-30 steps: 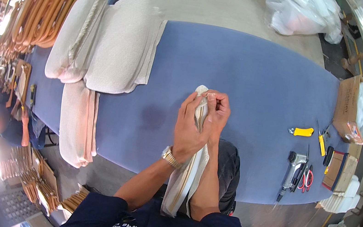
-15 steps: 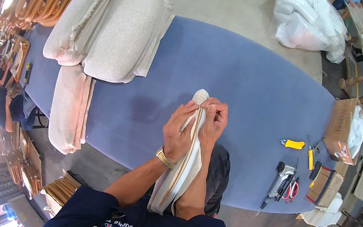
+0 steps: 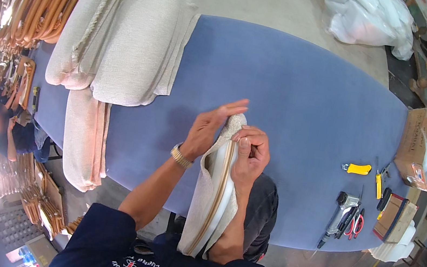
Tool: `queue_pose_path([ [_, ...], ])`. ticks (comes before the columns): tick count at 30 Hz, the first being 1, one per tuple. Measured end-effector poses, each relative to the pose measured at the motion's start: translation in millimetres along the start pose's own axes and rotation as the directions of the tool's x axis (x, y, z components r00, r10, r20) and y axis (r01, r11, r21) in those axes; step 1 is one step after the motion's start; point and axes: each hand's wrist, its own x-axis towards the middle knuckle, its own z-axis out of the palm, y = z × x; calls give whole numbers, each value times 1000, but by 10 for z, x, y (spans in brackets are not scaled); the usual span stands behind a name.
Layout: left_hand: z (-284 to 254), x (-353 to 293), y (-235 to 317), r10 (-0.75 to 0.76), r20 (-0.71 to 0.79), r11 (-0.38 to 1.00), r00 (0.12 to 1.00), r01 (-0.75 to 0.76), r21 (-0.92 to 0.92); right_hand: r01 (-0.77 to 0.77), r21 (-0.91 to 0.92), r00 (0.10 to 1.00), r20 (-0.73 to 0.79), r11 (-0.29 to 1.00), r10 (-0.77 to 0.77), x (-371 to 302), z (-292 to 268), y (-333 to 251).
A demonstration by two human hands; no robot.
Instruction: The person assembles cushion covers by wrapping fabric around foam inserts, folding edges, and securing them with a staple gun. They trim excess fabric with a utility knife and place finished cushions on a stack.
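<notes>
A cream fabric-covered cushion [image 3: 202,208] stands on edge between my forearms, its near end against my body and its far end over the table. Its slit side shows white filling and brown strips within the fabric. My right hand [image 3: 251,152] is closed in a pinch on the fabric at the far end. My left hand [image 3: 207,131] lies along the other side of that end, fingers stretched out and apart from a grip; whether the palm touches the fabric I cannot tell. A gold watch [image 3: 182,156] circles my left wrist.
The blue-covered table [image 3: 295,96] carries cream cushions [image 3: 136,43] at left. At right lie a yellow utility knife [image 3: 357,168], a grey power tool [image 3: 341,214], red-handled scissors [image 3: 356,224] and a cardboard box [image 3: 414,140]. A person [image 3: 23,131] works at far left.
My left hand has come off the fabric edge, moving up and left with its fingers straightening. The cushion's slit gapes wider. My right hand still pinches the far end.
</notes>
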Motion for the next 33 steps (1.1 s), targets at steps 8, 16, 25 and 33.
queue_pose_path([
  [8, -37, 312, -172, -188, 213, 982, 959, 177, 69, 101, -263, 994, -18, 960, -110, -30, 35, -131],
  [16, 250, 161, -38, 136, 61, 939, 989, -148, 310, 81, -320, 994, -40, 944, -99, -72, -62, -148],
  [25, 284, 81, -121, -53, 60, 925, 997, 27, 379, 23, -543, 999, 49, 839, 4, -138, -1131, -703],
  [33, 392, 16, -71, -16, 138, 910, 990, -42, 414, -395, -918, 914, -390, -30, -111, -780, -4538, -1017],
])
